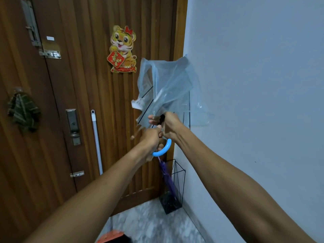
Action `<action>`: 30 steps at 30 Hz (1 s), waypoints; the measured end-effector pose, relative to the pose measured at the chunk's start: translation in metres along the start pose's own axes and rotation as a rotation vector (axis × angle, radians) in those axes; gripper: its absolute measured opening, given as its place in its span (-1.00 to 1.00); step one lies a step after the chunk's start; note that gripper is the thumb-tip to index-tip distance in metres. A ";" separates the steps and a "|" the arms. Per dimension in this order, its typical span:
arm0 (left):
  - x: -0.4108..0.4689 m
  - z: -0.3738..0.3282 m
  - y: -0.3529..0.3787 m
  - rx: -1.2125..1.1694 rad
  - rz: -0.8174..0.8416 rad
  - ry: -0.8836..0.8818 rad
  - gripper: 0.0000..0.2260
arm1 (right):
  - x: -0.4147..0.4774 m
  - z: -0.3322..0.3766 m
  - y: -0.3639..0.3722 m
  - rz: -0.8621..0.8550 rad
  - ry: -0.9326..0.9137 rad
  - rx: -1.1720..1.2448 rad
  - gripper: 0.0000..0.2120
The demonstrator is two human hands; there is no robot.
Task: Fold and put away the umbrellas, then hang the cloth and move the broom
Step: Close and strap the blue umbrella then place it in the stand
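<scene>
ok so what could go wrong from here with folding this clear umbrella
1. The clear plastic umbrella has its canopy loose and crumpled above the right hand; the film could snag on the dark ribs, or fingers could get pinched.
2. The black wire stand already holds a purple umbrella, so an untidy canopy may catch on it going in.

We've got two arms in shot, both bare from the bottom edge of the view right up to the wrists. The left forearm reads smooth, with a few tiny dark specks scattered along it. The right forearm looks sinewy: long ridges of tendon and a raised vein run toward the wrist. On the left hand we catch bare, ridged knuckles, and across the back of the right hand the tendons stand out.
</scene>
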State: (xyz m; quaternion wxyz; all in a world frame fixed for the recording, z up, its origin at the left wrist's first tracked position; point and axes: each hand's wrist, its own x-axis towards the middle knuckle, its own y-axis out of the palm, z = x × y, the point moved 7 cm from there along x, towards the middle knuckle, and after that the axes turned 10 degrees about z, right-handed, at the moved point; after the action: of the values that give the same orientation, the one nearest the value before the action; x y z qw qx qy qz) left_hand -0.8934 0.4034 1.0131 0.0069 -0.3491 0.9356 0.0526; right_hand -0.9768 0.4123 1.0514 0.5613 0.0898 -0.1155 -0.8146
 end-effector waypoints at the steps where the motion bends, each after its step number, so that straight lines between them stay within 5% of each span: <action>1: 0.001 0.000 0.001 -0.017 -0.004 -0.004 -0.58 | 0.000 -0.001 0.002 -0.001 0.003 0.012 -0.71; 10: 0.005 0.008 -0.003 -0.121 -0.032 0.022 -0.57 | -0.006 -0.008 -0.001 -0.103 0.035 -0.124 -0.66; 15: 0.011 -0.014 -0.039 0.049 -0.160 0.059 -0.58 | -0.021 0.004 0.013 -0.081 0.032 -0.351 -0.77; 21: 0.008 -0.020 -0.067 0.176 -0.362 0.061 -0.58 | -0.042 0.076 0.000 -0.447 -0.440 -0.546 -0.80; 30: -0.023 -0.018 -0.039 0.394 -0.232 0.290 -0.60 | 0.001 0.074 0.010 -0.334 -0.150 -0.173 0.36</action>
State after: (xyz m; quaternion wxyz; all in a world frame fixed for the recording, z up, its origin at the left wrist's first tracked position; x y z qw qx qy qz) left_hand -0.8499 0.3871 1.0284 -0.0533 -0.4499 0.8727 -0.1822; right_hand -0.9883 0.4148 1.1251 0.4138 -0.0017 -0.0701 -0.9077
